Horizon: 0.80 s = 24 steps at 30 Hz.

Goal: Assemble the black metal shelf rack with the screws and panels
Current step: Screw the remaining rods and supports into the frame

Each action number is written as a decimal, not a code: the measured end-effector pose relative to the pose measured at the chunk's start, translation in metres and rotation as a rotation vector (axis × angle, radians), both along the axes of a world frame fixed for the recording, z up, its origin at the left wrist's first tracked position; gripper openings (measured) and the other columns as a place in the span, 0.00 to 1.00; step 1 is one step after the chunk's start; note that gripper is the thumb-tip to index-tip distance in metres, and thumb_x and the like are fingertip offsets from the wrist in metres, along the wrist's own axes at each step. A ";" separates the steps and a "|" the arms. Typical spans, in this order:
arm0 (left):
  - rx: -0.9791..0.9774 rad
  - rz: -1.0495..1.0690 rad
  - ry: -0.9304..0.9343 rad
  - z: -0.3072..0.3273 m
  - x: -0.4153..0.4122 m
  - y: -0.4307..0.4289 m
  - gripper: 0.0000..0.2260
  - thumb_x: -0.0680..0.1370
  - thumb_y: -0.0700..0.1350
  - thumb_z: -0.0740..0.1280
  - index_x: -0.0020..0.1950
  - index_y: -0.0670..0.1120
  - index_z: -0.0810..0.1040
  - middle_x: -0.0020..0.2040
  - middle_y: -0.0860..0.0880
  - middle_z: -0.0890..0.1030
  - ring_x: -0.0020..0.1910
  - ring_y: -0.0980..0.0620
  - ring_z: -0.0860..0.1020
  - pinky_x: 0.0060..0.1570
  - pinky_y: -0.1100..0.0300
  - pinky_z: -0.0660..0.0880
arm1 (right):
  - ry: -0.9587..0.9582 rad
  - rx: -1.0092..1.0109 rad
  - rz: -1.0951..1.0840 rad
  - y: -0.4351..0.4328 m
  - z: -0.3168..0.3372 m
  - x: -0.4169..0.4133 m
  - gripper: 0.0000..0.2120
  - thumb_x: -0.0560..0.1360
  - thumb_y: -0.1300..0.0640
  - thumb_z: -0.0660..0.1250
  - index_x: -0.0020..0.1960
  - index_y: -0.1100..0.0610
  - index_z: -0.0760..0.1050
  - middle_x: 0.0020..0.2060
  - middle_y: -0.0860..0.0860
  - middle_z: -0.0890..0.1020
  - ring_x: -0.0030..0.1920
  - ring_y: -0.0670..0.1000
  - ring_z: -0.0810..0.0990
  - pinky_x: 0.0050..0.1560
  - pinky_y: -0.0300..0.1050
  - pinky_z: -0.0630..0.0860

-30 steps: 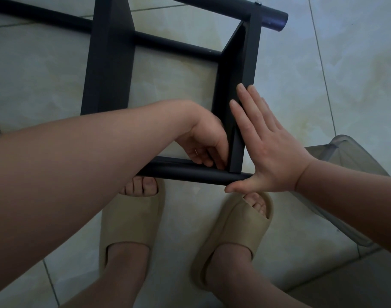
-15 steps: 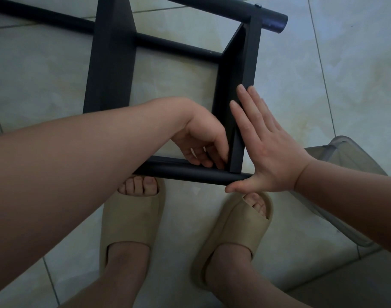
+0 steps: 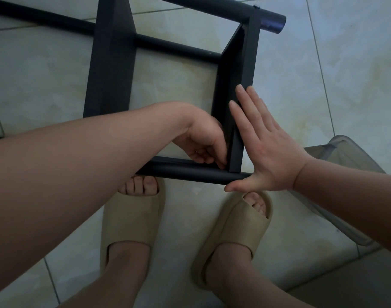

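Note:
The black metal shelf rack lies on its side on the tiled floor. Its right panel (image 3: pixel 236 70) stands on edge between the near tube (image 3: pixel 185 171) and the far tube (image 3: pixel 223 7). A second panel (image 3: pixel 111 63) stands to the left. My left hand (image 3: pixel 203 138) reaches inside the frame, and its curled fingertips pinch a small screw where the right panel meets the near tube; the screw is mostly hidden. My right hand (image 3: pixel 265 147) presses flat against the outside of that panel, fingers straight, thumb under the end of the tube.
A clear plastic bin (image 3: pixel 345 156) sits on the floor to the right, partly behind my right forearm. My feet in beige slippers (image 3: pixel 132 218) stand just below the near tube. Pale floor tiles surround the rack.
My left hand has turned slightly at the corner joint, its fingers shifting against the panel's foot. My right hand and the rack have stayed in place.

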<state>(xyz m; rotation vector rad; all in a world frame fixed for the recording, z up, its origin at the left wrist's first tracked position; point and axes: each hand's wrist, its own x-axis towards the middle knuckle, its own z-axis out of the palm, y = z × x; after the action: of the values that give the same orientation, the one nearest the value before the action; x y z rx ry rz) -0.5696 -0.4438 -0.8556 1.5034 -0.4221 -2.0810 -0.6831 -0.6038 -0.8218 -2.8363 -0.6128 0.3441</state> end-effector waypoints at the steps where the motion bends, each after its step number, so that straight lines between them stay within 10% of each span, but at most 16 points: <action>1: 0.002 -0.010 0.004 -0.001 0.001 0.001 0.05 0.76 0.37 0.70 0.50 0.45 0.81 0.37 0.51 0.83 0.36 0.56 0.75 0.41 0.64 0.72 | -0.001 0.000 0.000 0.000 0.000 0.000 0.64 0.68 0.19 0.58 0.81 0.69 0.47 0.80 0.67 0.47 0.81 0.66 0.42 0.80 0.66 0.50; 9: -0.031 0.031 -0.027 0.000 0.001 0.000 0.09 0.75 0.39 0.72 0.35 0.48 0.85 0.37 0.51 0.84 0.34 0.55 0.74 0.40 0.62 0.72 | -0.010 0.008 0.006 0.000 -0.001 0.000 0.64 0.68 0.18 0.57 0.81 0.68 0.47 0.81 0.66 0.46 0.81 0.66 0.42 0.80 0.66 0.49; 24: 0.012 0.062 0.016 -0.003 -0.001 0.004 0.04 0.76 0.39 0.69 0.49 0.45 0.83 0.41 0.51 0.84 0.35 0.54 0.73 0.43 0.61 0.71 | 0.000 0.005 0.003 0.000 -0.001 0.000 0.64 0.68 0.19 0.58 0.81 0.69 0.47 0.80 0.67 0.46 0.81 0.66 0.42 0.80 0.66 0.49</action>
<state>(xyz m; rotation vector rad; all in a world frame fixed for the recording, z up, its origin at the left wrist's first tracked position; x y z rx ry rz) -0.5704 -0.4399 -0.8583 1.4868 -0.3537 -2.0493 -0.6831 -0.6042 -0.8230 -2.8310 -0.6164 0.3429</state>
